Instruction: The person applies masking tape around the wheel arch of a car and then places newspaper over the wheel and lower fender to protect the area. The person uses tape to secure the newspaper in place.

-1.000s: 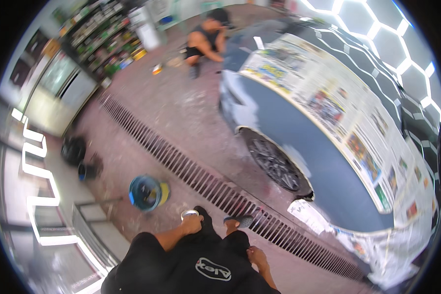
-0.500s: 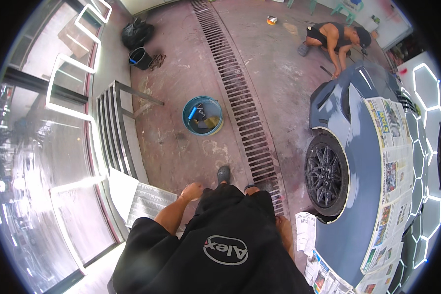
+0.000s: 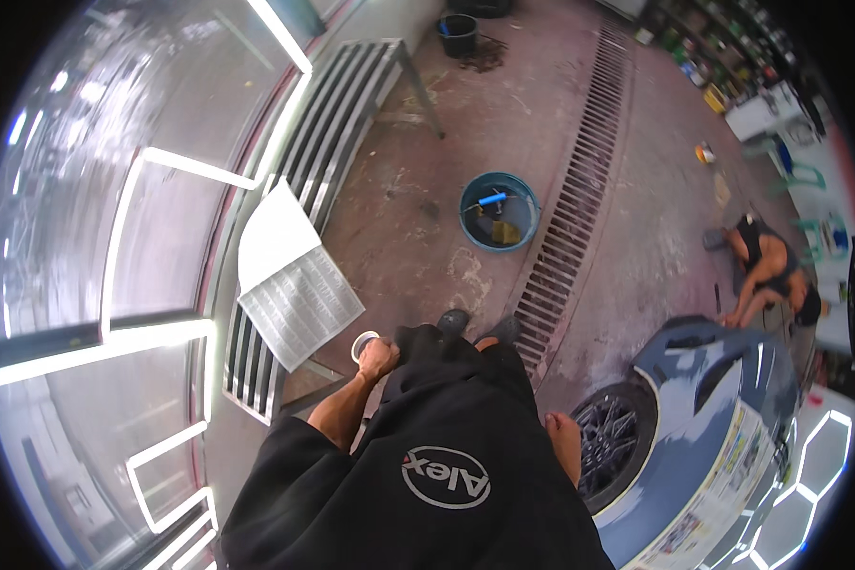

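Underfoot, a worn reddish floor (image 3: 408,199), split by a long drain grate (image 3: 568,218), with bright windows (image 3: 166,228) along the left. Compared with half a second ago, turned further left: slatted bench (image 3: 337,123) and creased paper (image 3: 302,302) in fuller view, grey-blue car (image 3: 674,470) down in the lower right, blue bucket (image 3: 532,218) across from left of the middle to right of it. With this turn, likely better placed for the bench side than for the bodywork.

Also visible now, and not to be made out half a second ago: a round white-rimmed thing (image 3: 359,344), perhaps a roll of tape, gripped in the left hand (image 3: 380,358). Held near the paper's closest corner in this view, but apart from it. Right hand (image 3: 563,442) low, with fingers curled, seen against the wheel (image 3: 616,427); cannot tell whether closed on anything or touching the tyre.

For moving: bench edge near on the left, with paper jutting past it and likely easy to snag. Widest stretch of floor between bench and bucket. Beyond the grate, to the right, a crouching co-worker (image 3: 774,261) at the car's end, best given room.
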`<state>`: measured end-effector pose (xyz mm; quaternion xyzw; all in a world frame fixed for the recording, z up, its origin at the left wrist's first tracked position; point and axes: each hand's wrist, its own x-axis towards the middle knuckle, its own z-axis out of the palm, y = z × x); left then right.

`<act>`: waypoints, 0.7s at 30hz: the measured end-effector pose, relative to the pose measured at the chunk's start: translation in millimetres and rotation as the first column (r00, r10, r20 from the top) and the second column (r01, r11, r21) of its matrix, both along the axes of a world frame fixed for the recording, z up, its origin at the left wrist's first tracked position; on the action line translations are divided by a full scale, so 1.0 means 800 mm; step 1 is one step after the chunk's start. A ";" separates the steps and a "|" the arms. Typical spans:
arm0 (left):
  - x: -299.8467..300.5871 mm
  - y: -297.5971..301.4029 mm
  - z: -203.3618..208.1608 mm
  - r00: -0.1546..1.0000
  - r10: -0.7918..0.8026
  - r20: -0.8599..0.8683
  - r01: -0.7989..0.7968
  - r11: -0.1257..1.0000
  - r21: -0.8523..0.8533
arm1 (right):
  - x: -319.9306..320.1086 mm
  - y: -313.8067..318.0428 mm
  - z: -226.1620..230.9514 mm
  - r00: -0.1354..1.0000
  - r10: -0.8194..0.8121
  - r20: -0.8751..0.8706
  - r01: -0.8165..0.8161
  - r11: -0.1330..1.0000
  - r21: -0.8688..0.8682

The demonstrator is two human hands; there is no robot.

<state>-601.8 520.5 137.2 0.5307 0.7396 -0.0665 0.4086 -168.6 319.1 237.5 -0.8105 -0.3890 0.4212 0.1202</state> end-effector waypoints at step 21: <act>-0.107 0.337 -0.005 0.710 0.635 -0.304 -0.548 0.770 0.328 | 0.044 0.207 -0.006 0.965 0.240 0.107 -0.229 0.968 -0.102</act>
